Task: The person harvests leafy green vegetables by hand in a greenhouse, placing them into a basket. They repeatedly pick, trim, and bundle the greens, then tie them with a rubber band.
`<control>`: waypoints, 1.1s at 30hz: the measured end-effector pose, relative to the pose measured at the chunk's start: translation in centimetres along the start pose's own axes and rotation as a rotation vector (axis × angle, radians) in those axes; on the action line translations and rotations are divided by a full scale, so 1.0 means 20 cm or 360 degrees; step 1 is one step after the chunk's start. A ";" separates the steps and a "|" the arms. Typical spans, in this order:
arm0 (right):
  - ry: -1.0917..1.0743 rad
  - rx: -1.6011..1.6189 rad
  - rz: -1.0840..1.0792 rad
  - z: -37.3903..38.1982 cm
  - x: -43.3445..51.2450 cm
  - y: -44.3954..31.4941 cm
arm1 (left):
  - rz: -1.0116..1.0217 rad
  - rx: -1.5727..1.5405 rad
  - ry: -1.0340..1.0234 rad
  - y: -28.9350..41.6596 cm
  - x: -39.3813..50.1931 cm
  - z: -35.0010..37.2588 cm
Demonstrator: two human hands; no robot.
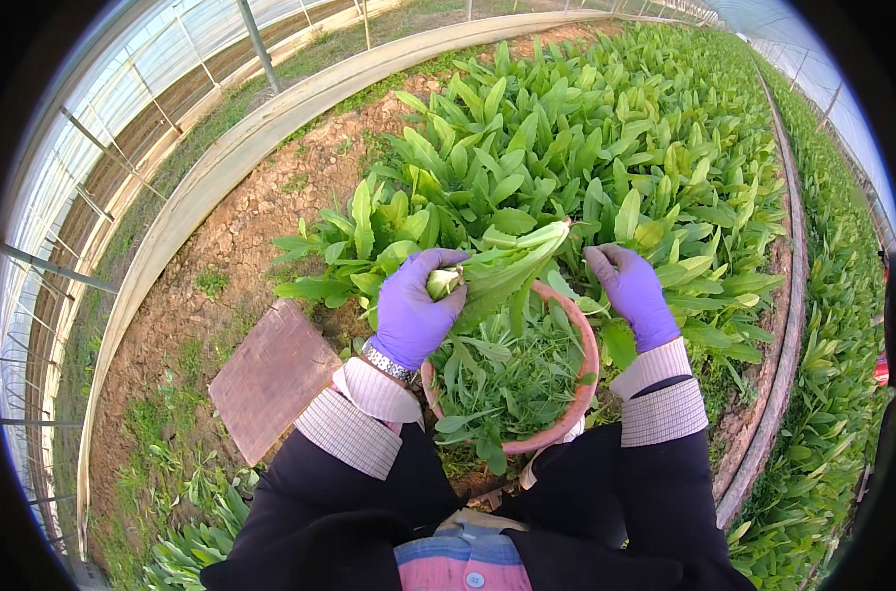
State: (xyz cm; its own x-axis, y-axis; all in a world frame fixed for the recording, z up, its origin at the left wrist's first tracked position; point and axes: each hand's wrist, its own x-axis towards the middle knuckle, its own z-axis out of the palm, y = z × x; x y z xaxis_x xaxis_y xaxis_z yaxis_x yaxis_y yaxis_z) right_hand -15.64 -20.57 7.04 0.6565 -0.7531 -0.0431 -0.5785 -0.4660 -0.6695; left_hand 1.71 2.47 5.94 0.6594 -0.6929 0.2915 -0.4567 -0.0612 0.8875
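My left hand (pixel 418 306), in a purple glove with a metal-band watch at the wrist, grips leafy green lettuce-like plants (pixel 510 273). One cut pale stem end shows between thumb and fingers, another points up to the right. My right hand (pixel 625 288), gloved alike, is just right of those plants, thumb and fingertips close together; whether something small is between them I cannot tell. Under both hands, between my legs, stands a round pinkish plastic tub (pixel 587 384) holding loose leaves and thin green weeds (pixel 518 377).
Dense leafy plants (pixel 566 148) grow ahead and right. A brown square board (pixel 274 377) lies on bare soil at the left. Pale plastic sheeting (pixel 219 162) edges the bed, with greenhouse poles (pixel 259 44) beyond. A long pole or pipe (pixel 788 310) runs along the right. Cut leafy plants (pixel 196 543) lie lower left.
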 end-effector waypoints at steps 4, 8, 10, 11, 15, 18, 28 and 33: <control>-0.0423 0.1393 -0.0178 0.08 -0.03 -0.08 | 0.0057 0.0269 -0.0145 -0.02 0.00 0.04; 0.0611 0.0127 -0.0626 0.08 -0.06 -0.07 | 0.0207 0.0682 0.0015 -0.01 0.02 0.07; 0.0554 0.0118 -0.0679 0.07 -0.07 -0.05 | -0.0052 0.0846 0.0076 -0.01 0.02 0.07; 0.0531 0.0123 -0.0713 0.06 -0.08 -0.03 | -0.0017 0.0779 0.0023 -0.01 0.02 0.07; 0.0570 -0.0013 -0.0856 0.05 -0.11 -0.04 | -0.0022 0.0275 -0.0107 0.00 -0.01 0.13; 0.0479 0.0231 -0.0843 0.05 -0.16 -0.09 | -0.0093 -0.0099 -0.0188 -0.01 -0.03 0.15; 0.0106 0.1626 -0.0403 0.18 -0.26 -0.26 | -0.0362 -0.0719 -0.0468 -0.01 -0.03 0.19; 0.0304 0.0793 -0.0850 0.11 -0.25 -0.26 | -0.0241 -0.0312 -0.0402 0.01 -0.04 0.15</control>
State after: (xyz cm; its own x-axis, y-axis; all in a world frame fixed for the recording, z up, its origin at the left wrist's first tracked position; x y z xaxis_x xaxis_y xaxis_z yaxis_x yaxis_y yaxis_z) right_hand -14.73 -13.36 9.08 0.6646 -0.5721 0.4806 0.1123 -0.5594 -0.8213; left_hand -0.71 0.81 4.78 0.5315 -0.8437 0.0756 -0.2255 -0.0549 0.9727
